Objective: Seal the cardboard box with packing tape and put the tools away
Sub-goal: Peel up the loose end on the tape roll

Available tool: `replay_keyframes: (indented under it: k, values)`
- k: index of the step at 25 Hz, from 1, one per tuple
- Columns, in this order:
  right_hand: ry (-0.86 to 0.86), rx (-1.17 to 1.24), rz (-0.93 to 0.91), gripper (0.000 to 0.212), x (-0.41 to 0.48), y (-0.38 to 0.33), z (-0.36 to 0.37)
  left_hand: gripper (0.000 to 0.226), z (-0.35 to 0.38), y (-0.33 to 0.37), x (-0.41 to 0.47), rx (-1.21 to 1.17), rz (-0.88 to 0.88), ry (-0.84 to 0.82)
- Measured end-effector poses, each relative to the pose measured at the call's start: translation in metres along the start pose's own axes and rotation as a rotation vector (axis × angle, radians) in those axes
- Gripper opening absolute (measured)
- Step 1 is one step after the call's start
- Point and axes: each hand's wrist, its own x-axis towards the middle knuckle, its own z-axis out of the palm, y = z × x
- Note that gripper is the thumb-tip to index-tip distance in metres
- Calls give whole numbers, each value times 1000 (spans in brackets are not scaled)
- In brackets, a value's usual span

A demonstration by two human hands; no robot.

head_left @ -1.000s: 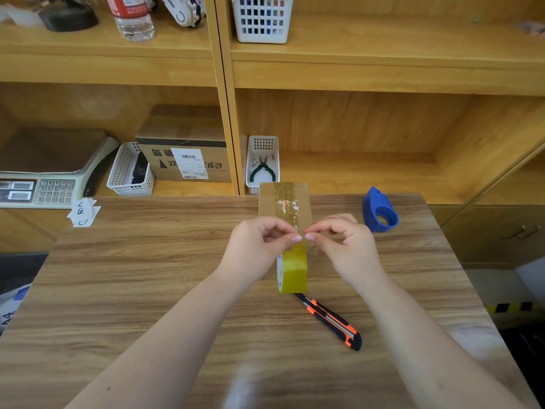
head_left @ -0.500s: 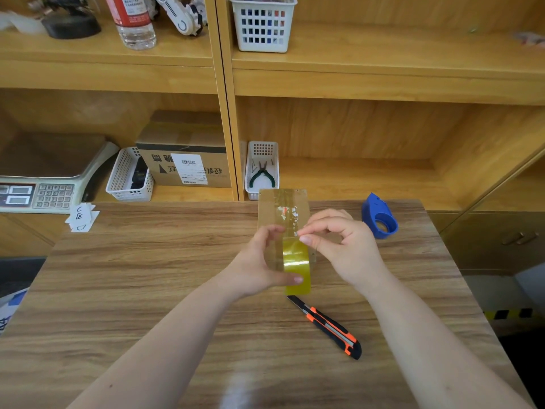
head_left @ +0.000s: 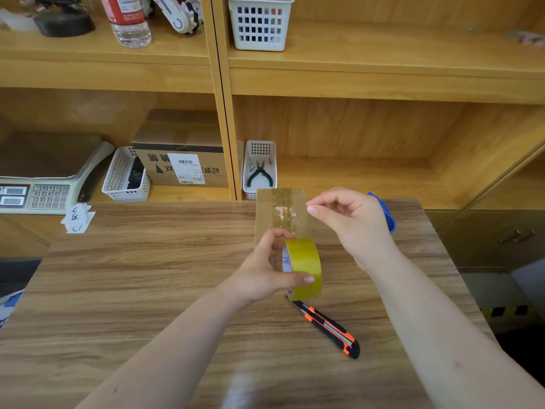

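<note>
- My left hand (head_left: 265, 273) is wrapped round the yellow tape roll (head_left: 305, 267), thumb across its near face and fingers curled over the top, holding it up on edge just above the table (head_left: 147, 276).
- My right hand (head_left: 351, 222) is up at about 1 o'clock from the roll, thumb and forefinger pinched together. I judge they have the clear free end of the tape, though the film itself is too faint to make out.
- The cardboard box (head_left: 280, 211) lies flat at 12 o'clock from the roll, at the far edge of the table, with a glossy strip and a torn label patch already on its top.
- Step in hand, as I read it: drawing off a length of tape to lay over the box.
- Next I need to pull the strip out taut, line it up along the box top and press it down without creasing.
- The utility knife (head_left: 327, 327), orange and black, lies at 5 o'clock from the roll, ready for cutting.
- A blue tape dispenser (head_left: 387, 215) sits mostly hidden behind my right hand.
- Writing: blue marks on the roll's core, unreadable; a shelf carton (head_left: 182, 163) bears a barcode label and upside-down characters I cannot read; paper slips (head_left: 77, 218) at 9 o'clock carry handwritten marks.
</note>
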Motion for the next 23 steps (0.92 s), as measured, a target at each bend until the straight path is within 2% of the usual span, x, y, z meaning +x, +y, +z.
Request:
replay_keyframes:
  k: [6, 10, 14, 20, 23]
  values:
    - [-1, 6, 273, 11, 14, 1, 3, 85, 5, 0, -3, -9, 53, 99]
    - [-44, -85, 344, 3, 17, 8, 5, 98, 3, 0, -4, 60, 130, 119]
    - [-111, -237, 368, 3, 18, 13, 11, 102, 0, -4, -4, 117, 164, 160]
    - [-194, -238, 427, 4, 18, 16, 16, 104, -8, -10, -5, 204, 213, 145]
    - [-251, -180, 543, 10, 20, 25, 19, 104, -13, -8, -4, 357, 240, 120]
